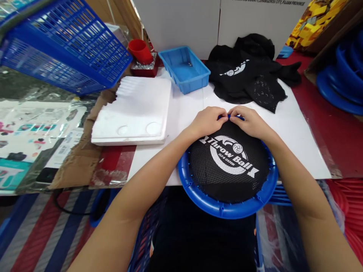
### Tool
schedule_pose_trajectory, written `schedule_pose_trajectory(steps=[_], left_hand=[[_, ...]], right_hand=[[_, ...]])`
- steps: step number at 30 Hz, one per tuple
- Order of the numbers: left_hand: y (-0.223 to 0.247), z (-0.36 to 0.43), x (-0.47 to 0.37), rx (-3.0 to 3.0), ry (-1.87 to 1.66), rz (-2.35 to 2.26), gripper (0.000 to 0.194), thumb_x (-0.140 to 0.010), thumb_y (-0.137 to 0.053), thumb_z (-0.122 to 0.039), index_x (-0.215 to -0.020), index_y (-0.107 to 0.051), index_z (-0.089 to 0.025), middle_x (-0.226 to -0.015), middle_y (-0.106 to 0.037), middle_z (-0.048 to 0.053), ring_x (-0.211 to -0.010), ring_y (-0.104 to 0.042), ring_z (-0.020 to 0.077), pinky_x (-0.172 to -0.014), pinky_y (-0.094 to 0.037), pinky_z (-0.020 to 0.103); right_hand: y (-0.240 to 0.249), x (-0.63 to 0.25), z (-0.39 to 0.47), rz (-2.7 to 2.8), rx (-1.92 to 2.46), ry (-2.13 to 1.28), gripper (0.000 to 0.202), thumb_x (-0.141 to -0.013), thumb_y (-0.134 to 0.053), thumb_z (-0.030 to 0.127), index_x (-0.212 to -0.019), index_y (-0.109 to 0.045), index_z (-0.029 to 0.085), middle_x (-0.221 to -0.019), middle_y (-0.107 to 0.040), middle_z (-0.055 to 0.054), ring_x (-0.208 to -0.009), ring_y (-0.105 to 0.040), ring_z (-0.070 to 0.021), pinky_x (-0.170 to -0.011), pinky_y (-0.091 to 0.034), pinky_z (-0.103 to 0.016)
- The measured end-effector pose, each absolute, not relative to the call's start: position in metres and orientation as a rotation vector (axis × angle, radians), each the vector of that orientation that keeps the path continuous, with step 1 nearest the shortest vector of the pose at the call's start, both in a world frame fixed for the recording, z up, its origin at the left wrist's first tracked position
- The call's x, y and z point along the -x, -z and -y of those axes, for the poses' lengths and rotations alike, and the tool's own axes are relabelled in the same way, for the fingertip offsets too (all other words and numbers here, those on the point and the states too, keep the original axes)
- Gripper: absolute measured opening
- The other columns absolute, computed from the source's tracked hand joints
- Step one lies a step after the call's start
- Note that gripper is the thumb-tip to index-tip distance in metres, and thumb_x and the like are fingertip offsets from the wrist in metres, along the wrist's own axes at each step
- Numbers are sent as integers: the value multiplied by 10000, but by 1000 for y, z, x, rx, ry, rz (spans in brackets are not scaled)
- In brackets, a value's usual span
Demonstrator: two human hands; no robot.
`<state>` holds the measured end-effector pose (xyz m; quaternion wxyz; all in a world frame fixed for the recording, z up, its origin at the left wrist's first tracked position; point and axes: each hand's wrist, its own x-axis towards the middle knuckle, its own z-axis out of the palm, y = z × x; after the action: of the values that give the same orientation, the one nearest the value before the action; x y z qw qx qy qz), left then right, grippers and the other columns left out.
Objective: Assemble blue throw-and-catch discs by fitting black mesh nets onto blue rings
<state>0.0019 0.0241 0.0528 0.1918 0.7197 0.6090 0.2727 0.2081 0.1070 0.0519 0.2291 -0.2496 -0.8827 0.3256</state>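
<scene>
And here we are at the near edge of the tabletop (300, 145), where the blue ring (222, 208) juts out over the person's lap, its printed black mesh (227, 190) spread across the middle. Up at the far side of the rim, the left hand (210, 120) is pinched narrow, thumb and fingers closed on the edge. Right beside it, the right hand (249, 121) mirrors that grip, the thumbs almost meeting!

Good form here, I'd say, means keeping those thumbs close and pressing evenly, so the mesh lies flat and neither side pulls ahead. The near rim has no hand on it, so a level, steady ring looks important; push too hard at the far side and it could tip or slide. The lettering sits at a slant, wide and readable, with no big fold showing.

Beyond the hands lie loose black mesh pieces (238, 83), with the blue tray (195, 86) beside them and the white foam slab (136, 113) off to the left.
</scene>
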Motion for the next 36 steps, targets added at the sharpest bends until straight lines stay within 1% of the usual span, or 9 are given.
schedule_pose_trajectory(steps=[9,12,15,17,19,21,23,30,36], left_hand=[[-55,-27,-9,-2028,-623,-1875,217,-969,-586,-275,-870,-763,-198,-937,-785,76,-862,-670,245,-791,-506,376],[-54,-23,-5,-2111,-706,-1754,173,-973,-592,-239,-954,-759,-198,-1026,-781,78,-937,-680,250,-848,-527,387],[-52,-17,1,-2246,-830,-1511,153,-987,-622,-211,-1074,-747,-194,-1144,-749,93,-1062,-681,245,-968,-540,398],[-51,-14,6,-2322,-862,-1409,159,-1010,-616,-202,-1095,-750,-189,-1173,-730,108,-1115,-674,247,-1026,-537,413],[-48,-12,9,-2374,-829,-1389,191,-1040,-581,-193,-1095,-763,-185,-1165,-730,118,-1126,-670,253,-1036,-538,424],[-47,-12,10,-2407,-760,-1419,226,-1058,-555,-192,-1097,-777,-183,-1128,-741,120,-1113,-672,259,-1025,-542,430],[-47,-12,9,-2422,-686,-1453,249,-1065,-543,-193,-1115,-786,-180,-1091,-757,119,-1094,-683,263,-1012,-547,428],[-59,-2,15,-2324,-631,-1492,302,-1065,-541,-211,-1265,-766,-195,-1260,-798,110,-1125,-739,253,-1045,-551,410],[-65,0,30,-2318,-733,-1555,216,-1015,-604,-211,-1101,-801,-185,-1107,-824,101,-1016,-757,247,-972,-569,396]], right_hand=[[-48,-198,-110,2449,828,-838,101,-855,-625,224,-807,-714,224,-981,-787,-65,-947,-699,-271,-888,-528,-424],[-45,-201,-110,2399,859,-865,82,-859,-656,239,-855,-738,234,-948,-785,-45,-920,-704,-261,-884,-547,-417],[-45,-208,-111,2333,870,-886,73,-882,-703,285,-923,-745,241,-944,-781,-41,-905,-708,-259,-869,-574,-421],[-50,-215,-111,2300,829,-920,116,-917,-721,350,-951,-752,244,-1008,-784,-56,-957,-715,-269,-890,-590,-431],[-57,-223,-112,2314,742,-953,159,-950,-717,400,-963,-769,251,-1145,-783,-74,-1087,-717,-288,-994,-580,-458],[-64,-230,-112,2385,656,-967,170,-960,-720,412,-961,-792,258,-1283,-764,-80,-1231,-693,-310,-1127,-521,-492],[-67,-235,-113,2478,605,-980,162,-951,-735,404,-973,-812,262,-1341,-755,-84,-1296,-678,-326,-1194,-470,-516],[-59,-237,-115,2542,598,-982,181,-948,-715,374,-1031,-826,258,-1387,-750,-100,-1312,-685,-342,-1196,-469,-564],[-57,-238,-118,2576,635,-1034,225,-981,-690,421,-1045,-839,264,-1471,-715,-85,-1394,-643,-335,-1248,-435,-559]])
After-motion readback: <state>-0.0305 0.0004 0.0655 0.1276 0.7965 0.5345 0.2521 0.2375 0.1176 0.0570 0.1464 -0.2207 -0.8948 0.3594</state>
